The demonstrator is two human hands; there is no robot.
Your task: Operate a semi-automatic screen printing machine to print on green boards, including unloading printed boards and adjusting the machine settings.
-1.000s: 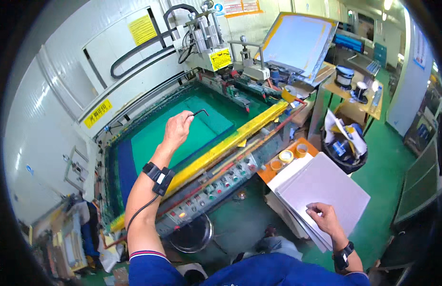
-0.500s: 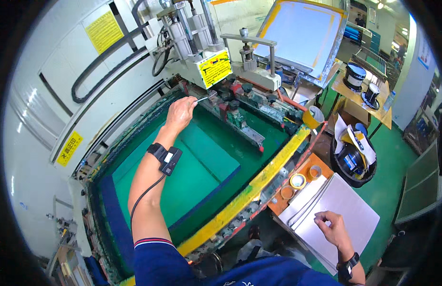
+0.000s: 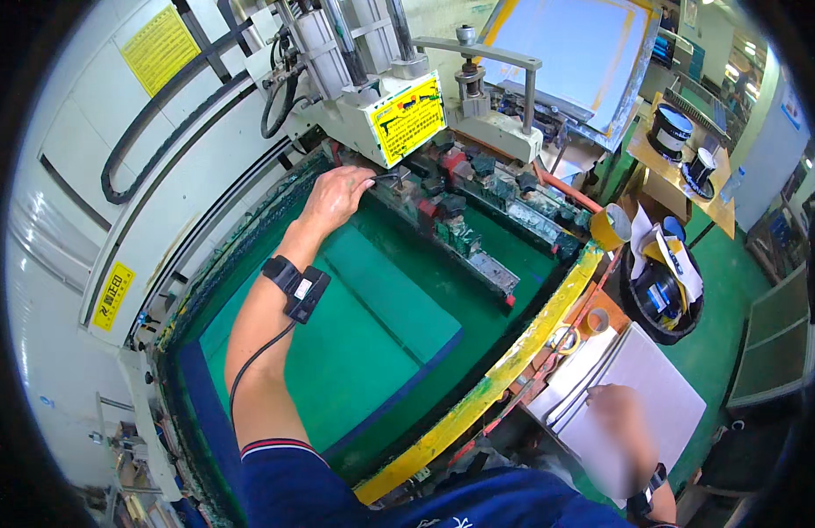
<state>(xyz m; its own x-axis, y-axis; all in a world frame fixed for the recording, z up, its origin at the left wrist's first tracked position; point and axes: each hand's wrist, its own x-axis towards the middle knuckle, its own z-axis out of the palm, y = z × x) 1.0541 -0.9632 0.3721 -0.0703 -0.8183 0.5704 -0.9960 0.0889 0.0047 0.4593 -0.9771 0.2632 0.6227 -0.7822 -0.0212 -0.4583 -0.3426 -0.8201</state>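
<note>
Pinching a thin, dark, bent hex key [image 3: 385, 178] between thumb and fingertips, the left hand [image 3: 335, 195] is hovering just beyond the far edge of the green panel [image 3: 337, 317]. Its fingers are curling close together, and the key is reaching toward a paint-crusted metal bar [image 3: 493, 269]; whether its tip is touching the bar cannot be told. The right hand [image 3: 623, 421] is blurring well to the right of the panel, over a stack of smooth, pale grey sheets [image 3: 676, 378]; whether its fingers are spread or pressed together, or touching the top sheet, cannot be told.

Around the left wrist a boxy black device [image 3: 309, 295] is trailing a thin cable. The panel itself is showing a flat, matt surface, with a dark blue band [image 3: 201, 387] running along its left side. Nearer the person than the panel, a yellow, stained beam [image 3: 495, 378] is curving past. Beyond the panel, a white machine head [image 3: 354, 119] is carrying a glossy yellow label [image 3: 407, 119] beneath metal cylinders [image 3: 315, 55].
</note>
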